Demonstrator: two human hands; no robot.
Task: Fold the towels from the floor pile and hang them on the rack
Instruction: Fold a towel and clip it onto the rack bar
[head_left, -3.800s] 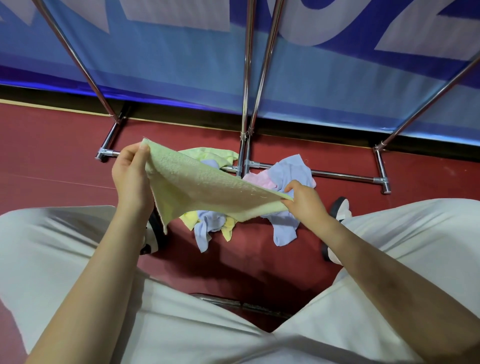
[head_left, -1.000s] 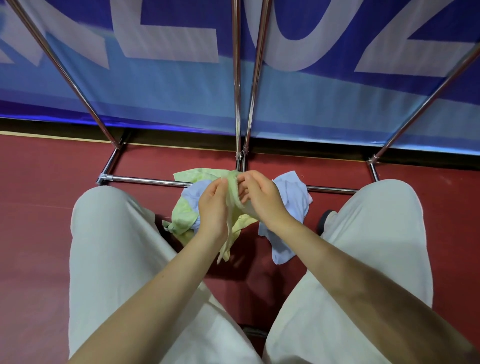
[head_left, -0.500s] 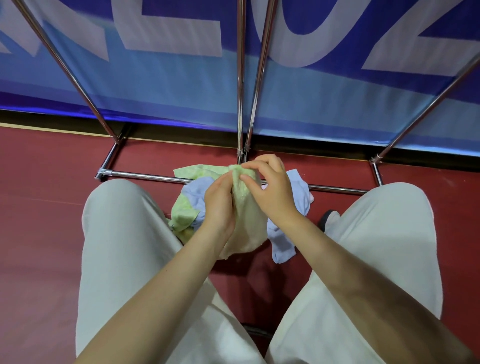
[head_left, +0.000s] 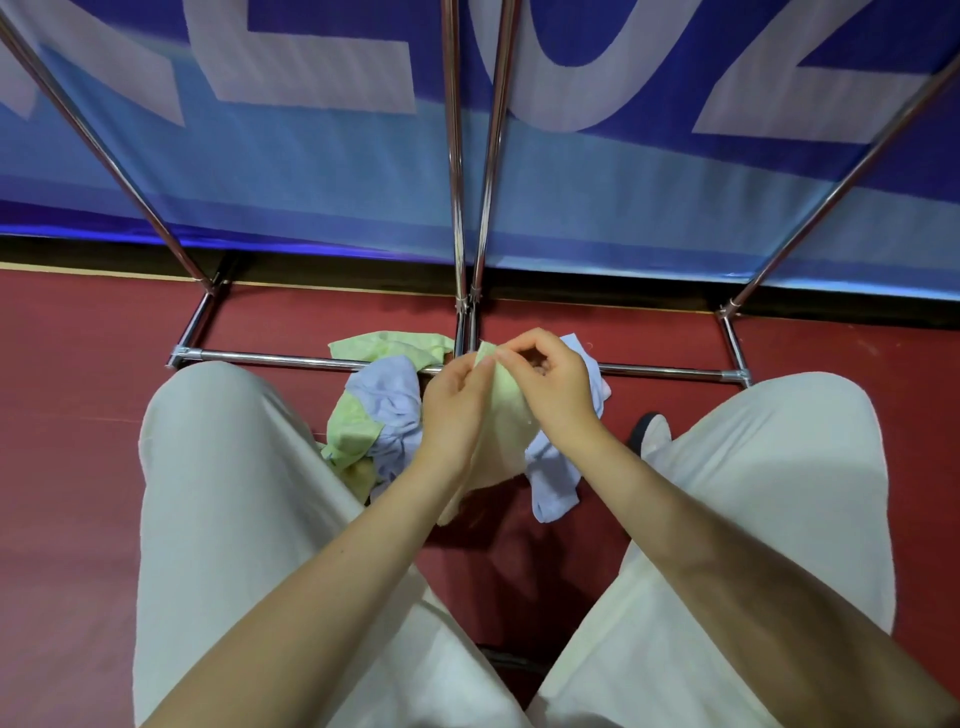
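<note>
Evidently the folding step was in hand: the pale green towel hung doubled between both hands, above the floor pile of green and lavender towels. The left hand pinched its upper edge, and the right hand held the matching corner with curled fingers, the two hands nearly touching. Just beyond stood the rack, its chrome base bar on the red floor. Next, I judged, the edges needed squaring before lifting the towel over a rail, which lay out of view.
</note>
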